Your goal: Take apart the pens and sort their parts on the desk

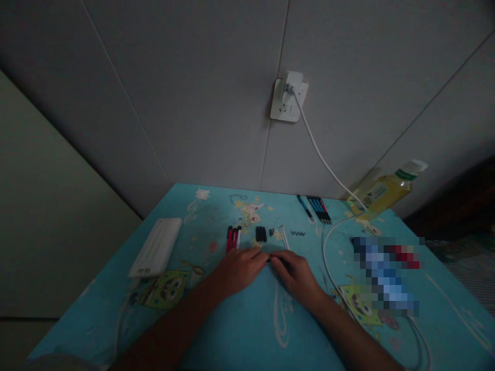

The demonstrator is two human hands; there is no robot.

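Note:
My left hand point(242, 268) and my right hand point(293, 270) meet fingertip to fingertip over the middle of the table. Both are closed in a pinch on a small dark pen part point(269, 259); a hint of red shows beside it, and the fingers cover most of it. Just beyond my left hand lie red and white pen barrels point(234, 237) with dark ends. Short black tubes point(261, 234) rest in a row beyond the fingertips, beside tiny dark pieces point(271, 232). Slim pale rods point(284, 237) extend toward my right hand. Several small dark springs or clips point(297, 233) form a line.
Pens in blue, red and black point(319, 209) lie near the wall. A white power bank point(157, 247) sits left on the blue patterned tabletop point(232, 330). On the right are a bottle of yellow liquid point(386, 191), a blurred-out object point(386, 275) and a white cable point(325, 252) from the wall socket point(286, 105).

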